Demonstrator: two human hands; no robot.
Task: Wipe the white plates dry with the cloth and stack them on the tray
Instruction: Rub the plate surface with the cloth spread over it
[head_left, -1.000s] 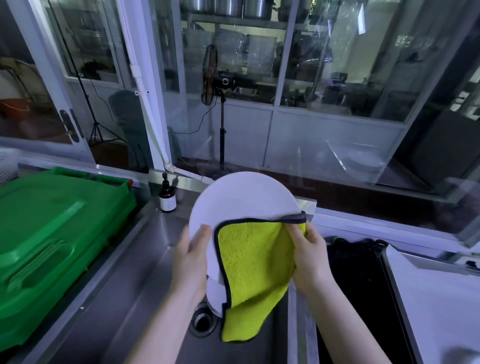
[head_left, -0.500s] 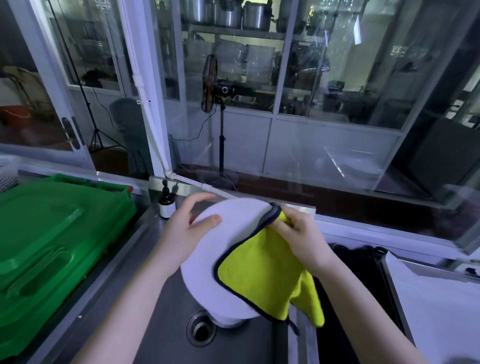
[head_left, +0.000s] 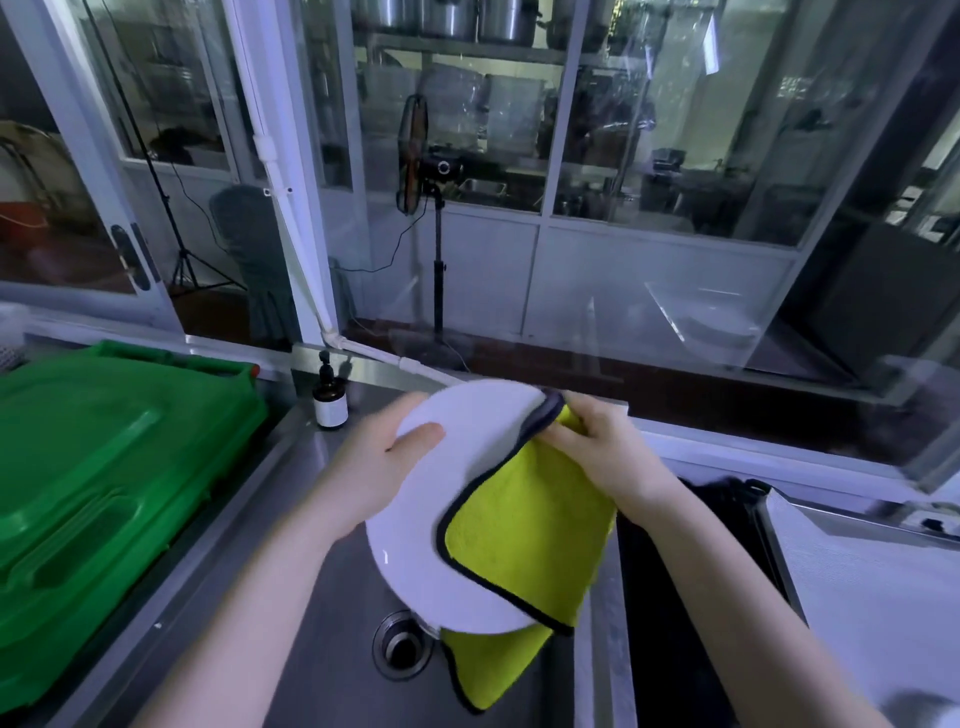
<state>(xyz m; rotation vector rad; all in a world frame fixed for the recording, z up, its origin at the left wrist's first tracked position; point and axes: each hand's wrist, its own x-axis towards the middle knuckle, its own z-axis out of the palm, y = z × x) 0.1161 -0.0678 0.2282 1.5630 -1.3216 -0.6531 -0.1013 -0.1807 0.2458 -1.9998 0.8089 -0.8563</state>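
Note:
A round white plate (head_left: 415, 530) is held tilted over the steel sink. My left hand (head_left: 379, 467) grips its upper left rim, thumb on the face. A yellow cloth (head_left: 524, 535) with a dark border lies over the plate's right half and hangs below it. My right hand (head_left: 597, 447) pinches the cloth against the plate's top right edge. A white tray (head_left: 872, 571) lies at the right, partly cut off by the frame edge.
A steel sink (head_left: 322, 675) with a round drain (head_left: 400, 644) lies below the plate. A green plastic crate (head_left: 93, 493) stands at the left. A small brown pump bottle (head_left: 330, 400) stands on the back ledge. A dark basin (head_left: 691, 571) sits right of the sink.
The plate has tipped from upright to a flatter tilt. My left hand shifted up to the top left rim, and my right hand slid the cloth up to the top right edge.

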